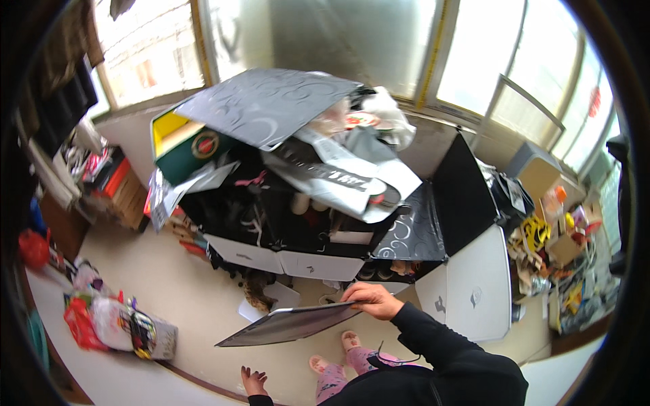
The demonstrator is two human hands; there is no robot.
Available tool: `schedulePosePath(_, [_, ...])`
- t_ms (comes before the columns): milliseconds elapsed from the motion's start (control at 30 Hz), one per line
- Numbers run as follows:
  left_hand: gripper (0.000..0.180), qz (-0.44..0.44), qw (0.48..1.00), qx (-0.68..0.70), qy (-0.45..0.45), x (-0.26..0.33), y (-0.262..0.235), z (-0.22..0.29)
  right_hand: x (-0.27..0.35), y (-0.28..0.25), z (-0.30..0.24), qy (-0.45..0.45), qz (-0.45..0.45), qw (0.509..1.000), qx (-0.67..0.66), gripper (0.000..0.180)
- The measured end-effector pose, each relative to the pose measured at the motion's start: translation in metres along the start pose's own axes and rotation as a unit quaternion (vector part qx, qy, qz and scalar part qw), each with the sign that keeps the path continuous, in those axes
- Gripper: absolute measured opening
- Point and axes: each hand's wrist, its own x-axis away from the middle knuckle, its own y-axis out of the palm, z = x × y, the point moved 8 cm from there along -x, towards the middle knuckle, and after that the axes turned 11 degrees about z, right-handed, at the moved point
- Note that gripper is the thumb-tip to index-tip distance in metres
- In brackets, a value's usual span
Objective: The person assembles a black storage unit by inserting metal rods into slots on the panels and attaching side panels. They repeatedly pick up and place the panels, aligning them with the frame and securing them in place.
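Note:
My right hand (374,300) grips the right end of a thin, dark grey flat panel (291,327), which hangs tilted in front of me. Low at the left, my left hand (254,381) is empty with its fingers apart, a little below the panel's left end. Beyond the panel stands a black cube shelf with white fold-down doors (321,266); shoes and other items sit inside it. A grey swirl-patterned panel (267,101) lies across its top. To the right, a black side panel (464,183) stands upright beside a white door (477,287).
On top of the shelf are silver-grey plastic bags (345,176) and a green box with a yellow inside (189,145). A furry animal, partly hidden, seems to be near the shelf's foot (258,292). Bags (112,325) lie at the left; clutter and cardboard boxes (565,247) fill the right.

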Motion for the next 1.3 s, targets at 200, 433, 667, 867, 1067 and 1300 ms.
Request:
schedulePosePath(200, [0.065,-0.219,0.972,0.070,0.039,0.054,0.092,0.069,0.073,-0.092,-0.018,0.069,0.159,0.970,-0.169,0.013])
schedulePosePath(433, [0.049,-0.315,0.943,-0.026,0.103,0.129,0.203,0.097,0.150,-0.165,-0.022,0.037,0.288,0.941,-0.171,0.012])
schedulePosePath(667, [0.027,-0.293,0.942,-0.081,0.146,0.168,0.240,0.084,0.226,-0.213,0.002,0.032,0.432,0.901,-0.027,0.020])
schedulePosePath(867, [0.018,-0.246,0.941,-0.114,0.201,0.178,0.233,0.097,0.246,-0.216,0.019,0.063,0.476,0.869,0.120,0.024])
schedulePosePath(1067, [0.019,-0.201,0.954,-0.125,0.184,0.167,0.211,0.101,0.238,-0.201,0.037,0.149,0.428,0.888,0.072,0.021])
schedulePosePath(1300, [0.019,-0.206,0.962,-0.107,0.145,0.141,0.196,0.085,0.231,-0.193,0.025,0.123,0.428,0.890,0.100,0.015])
